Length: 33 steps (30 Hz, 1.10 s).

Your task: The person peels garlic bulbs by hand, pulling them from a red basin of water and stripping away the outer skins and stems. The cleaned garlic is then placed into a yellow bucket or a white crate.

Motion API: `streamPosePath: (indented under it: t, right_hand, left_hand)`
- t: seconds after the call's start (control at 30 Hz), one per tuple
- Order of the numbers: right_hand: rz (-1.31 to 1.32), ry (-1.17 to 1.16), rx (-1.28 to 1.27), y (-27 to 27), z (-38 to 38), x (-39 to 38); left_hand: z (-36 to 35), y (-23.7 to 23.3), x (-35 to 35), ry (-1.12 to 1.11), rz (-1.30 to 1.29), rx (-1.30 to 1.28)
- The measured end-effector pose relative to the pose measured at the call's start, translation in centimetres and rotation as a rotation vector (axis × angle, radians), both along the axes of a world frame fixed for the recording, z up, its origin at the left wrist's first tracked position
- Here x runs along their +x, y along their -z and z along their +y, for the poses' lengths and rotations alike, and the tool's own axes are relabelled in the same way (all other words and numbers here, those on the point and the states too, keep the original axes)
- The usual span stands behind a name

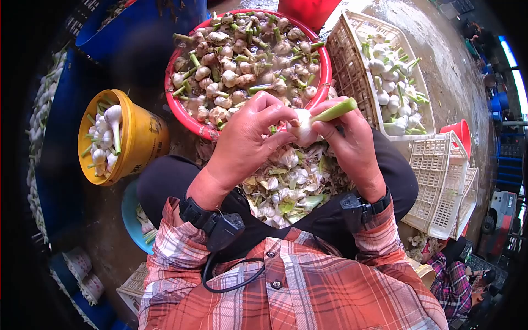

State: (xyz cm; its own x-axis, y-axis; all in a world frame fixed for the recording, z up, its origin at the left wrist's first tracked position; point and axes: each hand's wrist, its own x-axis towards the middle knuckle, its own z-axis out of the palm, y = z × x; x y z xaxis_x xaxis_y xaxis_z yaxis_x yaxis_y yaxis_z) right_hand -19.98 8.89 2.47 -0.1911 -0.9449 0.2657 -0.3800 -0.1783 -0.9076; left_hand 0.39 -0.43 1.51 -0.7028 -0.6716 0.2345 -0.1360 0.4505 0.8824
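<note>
A white garlic bulb (302, 130) with a thick green stem (334, 110) is held between my two hands, in front of the red basin. The fingertips of my left hand (247, 132) pinch the bulb's left side, where a brownish bit of skin shows. My right hand (349, 144) grips the bulb and the base of its stem from the right. Below my hands, peeled skins and leaf scraps (286, 190) lie heaped between my legs. Beyond them, the red basin (324, 60) holds many unpeeled bulbs in murky water.
At the left stand a yellow bucket (127, 132) with cleaner bulbs and a light-blue basin (130, 212). A white crate (352, 60) of white bulbs is at the upper right, with stacked crates (432, 181) nearer. Another person's checked clothing (454, 286) shows at the lower right.
</note>
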Motion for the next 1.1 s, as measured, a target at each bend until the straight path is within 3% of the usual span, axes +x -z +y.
streamPosePath:
  t: [0.03, 0.1, 0.2, 0.23, 0.3, 0.37, 0.4, 0.43, 0.5, 0.57, 0.63, 0.7, 0.77, 0.83, 0.87, 0.9, 0.97, 1.0, 1.1]
  right_hand:
    - [0.116, -0.027, 0.032, -0.4, 0.0, 0.0]
    - [0.000, -0.010, 0.017, 1.2, 0.1, 0.3]
    - [-0.525, 0.223, 0.164, 1.3, 0.9, 0.8]
    - [-0.483, 0.250, 0.146, 1.9, 1.1, 0.1]
    - [-0.404, 0.176, 0.065, 1.5, 1.4, -0.3]
    - [-0.271, 0.163, 0.045, 1.3, 1.8, -0.4]
    - [-0.141, 0.130, 0.027, 1.3, 1.8, -0.3]
    - [-0.145, 0.124, 0.028, 0.9, 1.6, -0.2]
    - [0.146, 0.019, 0.012, -0.1, 1.3, -0.3]
    - [0.153, -0.010, 0.006, 0.0, 0.9, -0.8]
    - [0.061, -0.026, 0.030, 0.2, 0.9, -1.1]
    - [-0.427, 0.245, 0.115, 0.7, 0.8, -0.7]
    - [-0.451, 0.373, 0.058, 1.9, 0.9, -2.1]
    - [-0.437, 0.386, 0.086, 1.2, 1.3, -1.4]
    - [-0.456, 0.400, 0.099, 1.4, 1.5, -1.2]
    - [-0.475, 0.412, 0.111, 1.5, 1.6, -1.0]
    - [-0.499, 0.440, 0.135, 1.6, 1.6, -1.0]
    - [-0.523, 0.465, 0.163, 1.6, 1.5, -0.8]
    - [-0.556, 0.387, 0.145, 1.3, 1.0, 1.5]
  left_hand:
    - [0.0, 0.1, -0.1, 0.003, -0.003, 0.004]
    - [-0.4, 0.2, -0.2, 0.005, -0.080, -0.103]
    - [-0.2, 0.4, 0.2, 0.128, -0.163, -0.210]
    - [0.2, 0.5, 0.3, 0.129, -0.161, -0.210]
    - [0.8, 0.4, 0.0, 0.094, -0.132, 0.105]
    - [0.7, -0.1, -0.7, -0.027, 0.095, 0.356]
    - [0.3, -0.6, -0.8, -0.032, 0.059, 0.187]
    - [0.0, -0.4, -0.8, -0.038, 0.055, 0.188]
    - [-0.5, 0.1, -0.7, 0.079, -0.001, -0.052]
    - [-0.7, 0.2, -0.8, 0.107, -0.007, -0.105]
    - [-0.7, 0.0, -1.1, 0.142, -0.037, -0.139]
    - [-0.1, 0.1, -1.3, 0.225, -0.029, -0.294]
    - [1.7, 1.1, -1.1, 0.381, -0.055, -0.162]
    - [2.1, 0.9, -0.5, 0.447, -0.327, -0.018]
    - [2.0, 1.4, -0.4, 0.445, -0.281, 0.012]
    - [1.7, 1.4, -0.6, 0.413, -0.268, -0.025]
    - [1.7, 0.9, -1.4, 0.123, -0.127, 0.194]
    - [2.2, 0.2, -2.2, 0.004, 0.055, 0.535]
    - [2.5, 1.8, -3.5, -0.004, 0.141, 0.491]
